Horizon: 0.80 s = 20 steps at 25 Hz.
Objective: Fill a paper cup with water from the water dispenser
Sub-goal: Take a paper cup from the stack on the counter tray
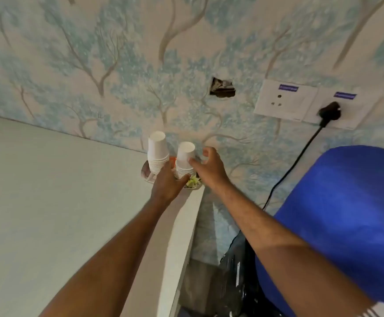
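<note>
Two stacks of upside-down white paper cups stand on a tray [145,172] at the top of a white partition. The left stack [157,152] is taller. My left hand [168,181] grips the lower part of the right stack [185,160]. My right hand [209,167] reaches the top cup of that stack, with the thumb touching its side and the other fingers curled apart beside it. The big blue water bottle [342,220] of the dispenser fills the right side.
A white partition wall [49,202] takes up the left. Behind is tree-patterned wallpaper with a hole [222,87]. A socket plate [284,100] holds a black plug [329,112] whose cable runs down behind the bottle. Something green [193,181] lies on the tray.
</note>
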Available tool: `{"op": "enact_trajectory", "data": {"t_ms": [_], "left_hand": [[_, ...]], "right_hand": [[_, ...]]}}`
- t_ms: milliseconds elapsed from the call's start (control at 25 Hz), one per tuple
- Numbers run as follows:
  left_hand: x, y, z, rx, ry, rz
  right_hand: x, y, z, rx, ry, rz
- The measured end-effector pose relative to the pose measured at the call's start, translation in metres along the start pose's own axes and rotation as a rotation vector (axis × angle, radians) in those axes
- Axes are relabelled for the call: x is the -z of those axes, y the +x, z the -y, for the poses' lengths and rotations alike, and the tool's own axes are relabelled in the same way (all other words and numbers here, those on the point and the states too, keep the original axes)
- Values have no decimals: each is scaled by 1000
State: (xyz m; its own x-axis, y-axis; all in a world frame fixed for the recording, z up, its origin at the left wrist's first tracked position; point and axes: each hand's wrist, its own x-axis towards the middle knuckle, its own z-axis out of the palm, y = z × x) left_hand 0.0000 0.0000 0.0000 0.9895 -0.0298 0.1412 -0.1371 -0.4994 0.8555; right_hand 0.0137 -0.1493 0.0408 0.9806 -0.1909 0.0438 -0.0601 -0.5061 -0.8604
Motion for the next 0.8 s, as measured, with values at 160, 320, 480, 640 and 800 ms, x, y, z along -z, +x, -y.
{"op": "enact_trajectory", "data": {"t_ms": [160, 320, 480, 640, 800], "left_hand": [[-10, 14, 0, 8, -1, -20], [-17, 27, 6, -14, -12, -32], [-22, 40, 10, 16, 37, -44], [-24, 44, 12, 5, 28, -54], [-25, 45, 13, 29, 28, -52]], "right_hand": [[-11, 19, 7, -2, 40, 24], [-26, 27, 7, 19, 69, 62], [-28, 32, 4, 58, 36, 55], [-25, 36, 2, 79, 23, 46], [-23, 36, 1, 101, 8, 39]]}}
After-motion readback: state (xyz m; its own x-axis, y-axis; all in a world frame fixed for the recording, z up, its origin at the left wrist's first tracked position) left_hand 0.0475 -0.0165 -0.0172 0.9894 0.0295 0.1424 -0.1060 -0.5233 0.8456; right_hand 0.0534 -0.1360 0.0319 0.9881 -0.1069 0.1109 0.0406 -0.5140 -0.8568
